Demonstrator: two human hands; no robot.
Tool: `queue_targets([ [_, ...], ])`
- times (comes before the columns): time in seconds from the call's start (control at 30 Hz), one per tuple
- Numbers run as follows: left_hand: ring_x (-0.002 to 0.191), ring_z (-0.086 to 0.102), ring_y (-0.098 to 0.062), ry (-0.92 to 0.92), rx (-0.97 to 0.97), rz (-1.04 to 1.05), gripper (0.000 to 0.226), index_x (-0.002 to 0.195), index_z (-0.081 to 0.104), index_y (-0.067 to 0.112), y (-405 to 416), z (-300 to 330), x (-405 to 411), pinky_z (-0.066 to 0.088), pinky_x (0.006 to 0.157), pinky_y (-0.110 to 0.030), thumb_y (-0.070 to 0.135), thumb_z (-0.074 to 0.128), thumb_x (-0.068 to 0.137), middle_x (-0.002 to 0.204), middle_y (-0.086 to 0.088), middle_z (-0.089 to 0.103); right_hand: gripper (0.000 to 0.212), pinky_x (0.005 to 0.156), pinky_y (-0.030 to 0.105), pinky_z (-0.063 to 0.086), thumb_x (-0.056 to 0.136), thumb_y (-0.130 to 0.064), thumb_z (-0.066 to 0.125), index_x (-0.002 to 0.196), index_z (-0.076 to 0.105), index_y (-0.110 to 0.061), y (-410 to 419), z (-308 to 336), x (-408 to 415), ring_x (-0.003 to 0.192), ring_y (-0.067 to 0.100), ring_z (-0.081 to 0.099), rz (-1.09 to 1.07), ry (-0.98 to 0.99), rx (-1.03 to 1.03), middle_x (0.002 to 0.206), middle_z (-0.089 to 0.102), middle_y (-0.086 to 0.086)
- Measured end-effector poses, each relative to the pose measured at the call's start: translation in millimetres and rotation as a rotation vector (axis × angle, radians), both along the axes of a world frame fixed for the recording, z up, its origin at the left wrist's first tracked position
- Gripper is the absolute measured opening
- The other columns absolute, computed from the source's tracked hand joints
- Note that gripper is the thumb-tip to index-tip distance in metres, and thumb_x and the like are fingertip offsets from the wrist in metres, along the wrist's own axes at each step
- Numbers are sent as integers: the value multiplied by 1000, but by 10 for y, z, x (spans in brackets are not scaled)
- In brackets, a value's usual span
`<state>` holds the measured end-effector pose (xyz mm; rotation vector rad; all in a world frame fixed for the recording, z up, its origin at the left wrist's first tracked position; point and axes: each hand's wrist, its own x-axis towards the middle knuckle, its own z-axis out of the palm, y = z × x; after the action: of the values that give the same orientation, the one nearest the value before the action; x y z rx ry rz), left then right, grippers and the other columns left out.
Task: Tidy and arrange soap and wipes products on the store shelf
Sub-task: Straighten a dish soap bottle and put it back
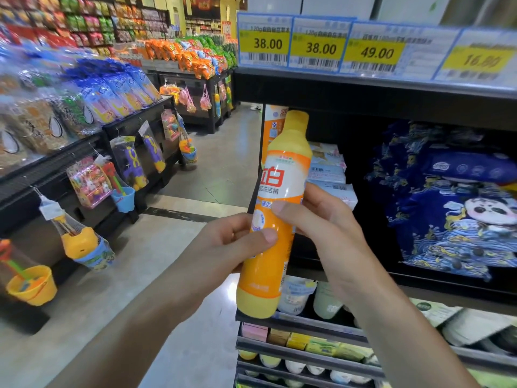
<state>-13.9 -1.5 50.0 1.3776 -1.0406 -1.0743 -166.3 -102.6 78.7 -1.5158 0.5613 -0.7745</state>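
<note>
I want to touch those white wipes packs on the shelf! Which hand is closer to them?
Right. The right hand, gripping the yellow bottle, sits just in front of the white wipes packs. The left hand holds the bottle's other side, farther from them.

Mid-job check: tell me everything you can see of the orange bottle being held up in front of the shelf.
The orange bottle looks like glossy plastic, with a pale yellow cap on top, a yellow base, and an orange-and-white label with large orange characters. It is held nearly upright, top leaning slightly right, at the shelf's left end. The left hand grips its middle, thumb across the front; the right hand holds its right side. The cap appears closed.
</note>
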Motion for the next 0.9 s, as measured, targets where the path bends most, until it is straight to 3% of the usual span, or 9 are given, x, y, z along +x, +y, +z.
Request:
queue_targets([
  [0.1,104,76,-13,-10,-18,76,51,124,69,30,-6,15,-46,63,80,-27,48,73,76,113,7,79,39,86,24,60,88,-34,76,125,68,-26,18,-3,-10,105,11,73,13,15,15,112,77,-6],
  [0.2,104,76,-15,-39,-23,177,55,119,70,31,-39,-7,-76,61,88,-38,52,80,69,111,7,79,58,92,35,59,77,-53,80,130,63,-37,46,-28,-4,108,11,72,-45,32,5,114,75,-13],
  [0.3,96,77,-11,-119,-37,270,58,110,70,35,-72,-39,-90,62,77,-32,59,85,59,103,12,79,73,84,31,61,63,-67,80,130,54,-52,102,-39,32,102,4,70,-137,78,-60,108,68,-25],
  [0.4,92,75,-7,-223,-46,373,65,108,68,40,-100,-78,-113,64,77,-32,69,76,50,101,17,77,82,76,27,60,52,-78,75,127,46,-60,171,-45,80,95,-2,68,-194,155,-125,107,65,-24],
  [0.47,96,73,-5,-301,-35,425,62,108,64,44,-131,-114,-140,64,79,-33,72,76,54,103,21,75,82,75,27,59,52,-79,76,125,43,-61,210,-58,129,94,-2,67,-234,185,-144,108,64,-22],
  [0.57,89,68,6,-396,-53,478,53,103,60,49,-153,-148,-192,56,64,-18,72,73,57,96,29,71,72,69,19,54,65,-68,82,123,42,-58,222,-98,206,92,-7,64,-293,201,-163,108,63,-22],
  [0.67,88,66,13,-365,-94,450,56,104,59,47,-130,-152,-228,52,56,-9,71,69,54,100,37,67,54,60,16,51,71,-61,84,110,47,-57,172,-106,220,84,-11,65,-344,198,-171,94,66,-23],
  [0.77,92,67,14,-316,-82,321,58,110,60,48,-87,-144,-207,53,60,-7,70,73,58,104,37,69,46,62,24,57,71,-59,84,108,57,-52,103,-100,180,78,-1,71,-327,171,-146,89,69,-24],
  [0.9,109,71,0,-199,-11,123,64,127,63,43,-47,-127,-137,62,90,-33,68,76,69,116,21,75,43,62,24,55,70,-57,84,107,65,-49,36,-109,118,78,6,73,-273,123,-108,86,73,-11],
])
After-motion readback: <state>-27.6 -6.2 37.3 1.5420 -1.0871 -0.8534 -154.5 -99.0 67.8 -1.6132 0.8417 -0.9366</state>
